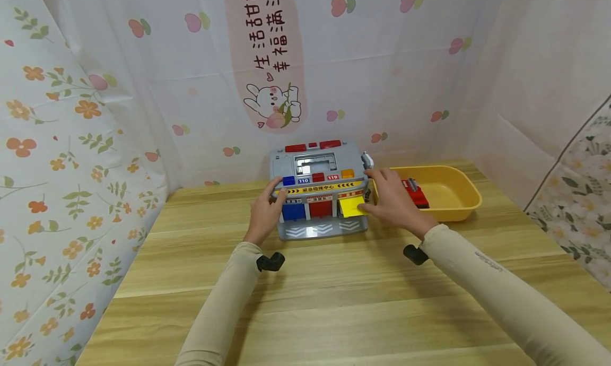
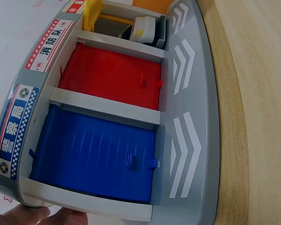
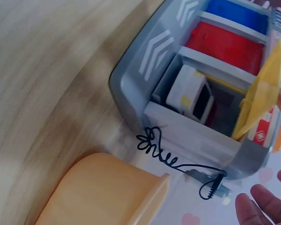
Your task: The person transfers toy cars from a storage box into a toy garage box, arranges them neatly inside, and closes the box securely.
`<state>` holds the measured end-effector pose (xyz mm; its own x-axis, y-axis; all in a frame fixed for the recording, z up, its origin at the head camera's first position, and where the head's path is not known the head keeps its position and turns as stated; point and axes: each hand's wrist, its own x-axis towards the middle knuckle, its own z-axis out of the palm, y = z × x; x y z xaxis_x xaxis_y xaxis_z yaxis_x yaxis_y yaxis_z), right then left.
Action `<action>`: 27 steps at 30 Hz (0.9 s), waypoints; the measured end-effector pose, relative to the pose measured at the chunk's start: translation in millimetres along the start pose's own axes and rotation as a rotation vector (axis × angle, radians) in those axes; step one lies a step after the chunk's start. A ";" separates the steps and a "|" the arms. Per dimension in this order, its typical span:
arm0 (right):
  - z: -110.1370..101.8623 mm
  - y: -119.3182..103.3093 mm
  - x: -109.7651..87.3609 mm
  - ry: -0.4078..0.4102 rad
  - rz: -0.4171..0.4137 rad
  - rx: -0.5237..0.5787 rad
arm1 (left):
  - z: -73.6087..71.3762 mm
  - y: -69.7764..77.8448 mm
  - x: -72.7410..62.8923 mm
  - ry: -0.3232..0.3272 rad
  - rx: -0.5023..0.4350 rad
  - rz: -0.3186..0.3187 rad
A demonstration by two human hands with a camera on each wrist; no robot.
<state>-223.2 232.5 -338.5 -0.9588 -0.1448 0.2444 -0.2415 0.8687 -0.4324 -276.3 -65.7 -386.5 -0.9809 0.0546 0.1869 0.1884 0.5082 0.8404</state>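
A grey toy rescue station stands on the table, with a blue garage door and a red garage door, both down. Its yellow garage door is swung up. Inside that bay sits a small white toy vehicle with yellow marks. My left hand grips the station's left side, fingertips at its edge. At the other end, my right hand has its thumb against the raised yellow door. The other fingers of that hand spread beside the station's right end, relaxed and apart from the door.
Right of the station stands a yellow plastic bin holding a red toy vehicle. A black coiled cord hangs from the station's right side. Behind the table is a printed cloth.
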 end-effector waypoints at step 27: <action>49.2 24.5 29.9 0.164 -0.293 -0.178 | -0.9 -0.6 2.0 0.006 -0.011 0.026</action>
<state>-265.2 226.1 -384.5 -0.8125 -0.3342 0.4776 -0.4583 0.8726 -0.1690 -278.3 -66.7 -386.2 -0.9754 0.0623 0.2114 0.2140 0.4968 0.8411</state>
